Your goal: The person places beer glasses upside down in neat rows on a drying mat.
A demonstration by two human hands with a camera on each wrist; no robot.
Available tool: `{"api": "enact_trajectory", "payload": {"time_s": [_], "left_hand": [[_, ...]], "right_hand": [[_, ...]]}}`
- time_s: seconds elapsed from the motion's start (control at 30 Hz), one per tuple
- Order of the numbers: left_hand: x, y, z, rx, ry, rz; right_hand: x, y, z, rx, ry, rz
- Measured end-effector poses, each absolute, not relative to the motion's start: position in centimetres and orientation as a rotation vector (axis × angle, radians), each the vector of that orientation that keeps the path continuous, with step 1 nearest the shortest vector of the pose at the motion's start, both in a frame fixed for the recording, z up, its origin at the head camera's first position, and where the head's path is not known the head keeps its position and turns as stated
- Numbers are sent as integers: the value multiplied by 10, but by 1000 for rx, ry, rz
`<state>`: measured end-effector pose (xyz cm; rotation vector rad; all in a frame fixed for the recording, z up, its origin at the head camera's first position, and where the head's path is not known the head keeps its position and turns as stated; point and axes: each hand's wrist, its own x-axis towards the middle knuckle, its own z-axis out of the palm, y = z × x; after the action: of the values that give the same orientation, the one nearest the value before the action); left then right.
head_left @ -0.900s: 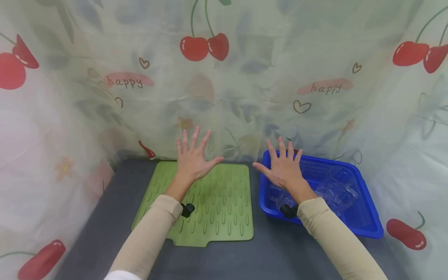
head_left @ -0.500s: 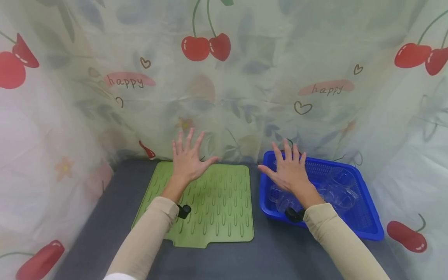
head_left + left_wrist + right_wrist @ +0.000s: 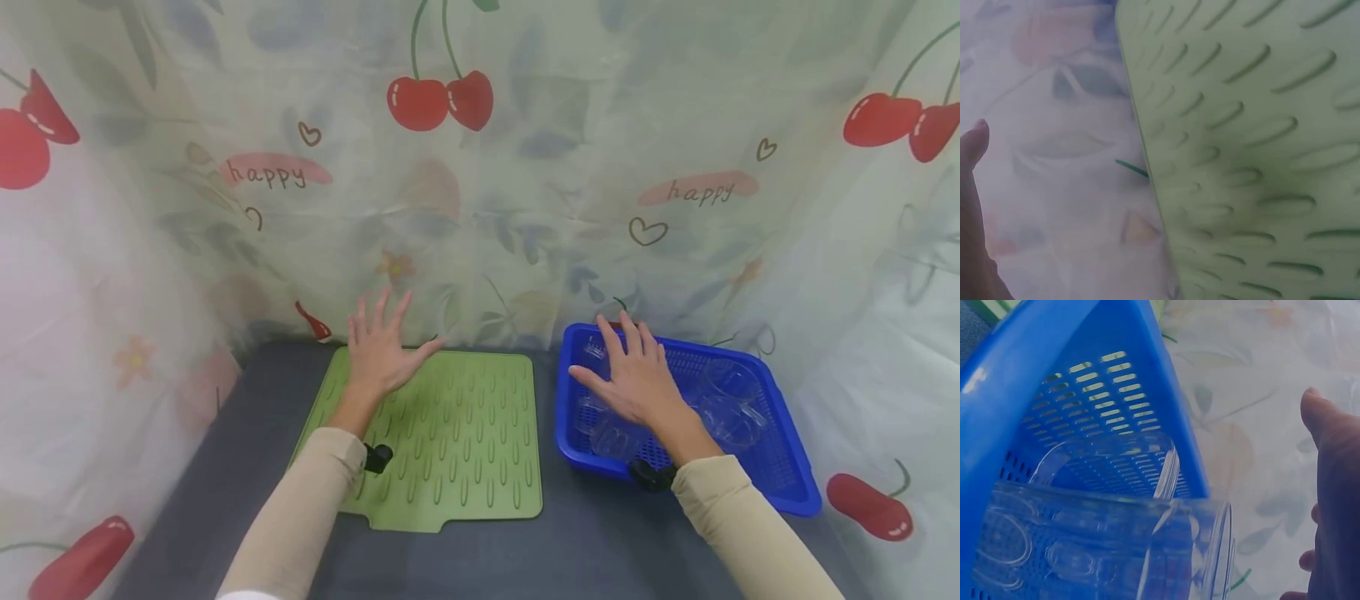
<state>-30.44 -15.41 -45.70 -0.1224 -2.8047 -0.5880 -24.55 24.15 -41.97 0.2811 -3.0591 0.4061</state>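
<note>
My left hand (image 3: 378, 354) hovers above the left part of a green ridged mat (image 3: 457, 433), fingers spread and nothing held. In the left wrist view only the thumb (image 3: 974, 144) shows, apart from the mat. Over the blue plastic basket (image 3: 797, 446) my right hand (image 3: 637, 375) is held in the air, fingers extended and slightly bent, grasping nothing. Inside the basket lie several clear glass vessels (image 3: 731, 421). One clear glass (image 3: 1104, 544) lies on its side in the right wrist view, with another curved clear piece (image 3: 1169, 469) behind it. My right hand partly hides the basket's contents.
Mat and basket rest side by side on a dark grey table (image 3: 495, 558). A pale curtain (image 3: 525, 167) printed with cherries hangs behind and at both sides. Black camera mounts (image 3: 378, 457) sit on the wrists.
My left hand has shifted left and a little down over the mat. The right hand has moved right and down over the basket, its fingers drawing closer together. Mat and basket stay put.
</note>
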Motion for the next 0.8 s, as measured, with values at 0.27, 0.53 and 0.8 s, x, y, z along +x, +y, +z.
{"api": "enact_trajectory", "payload": {"time_s": [0.27, 0.53, 0.8], "left_hand": [[-303, -179, -470, -81, -2842, -614], [-305, -205, -488, -43, -2890, -613], [-298, -228, -500, 20, -2917, -709]], "right_hand": [[-237, 252, -423, 331, -3053, 348], [-228, 253, -428, 328, -3065, 337], [-222, 255, -428, 357, -3054, 320]]}}
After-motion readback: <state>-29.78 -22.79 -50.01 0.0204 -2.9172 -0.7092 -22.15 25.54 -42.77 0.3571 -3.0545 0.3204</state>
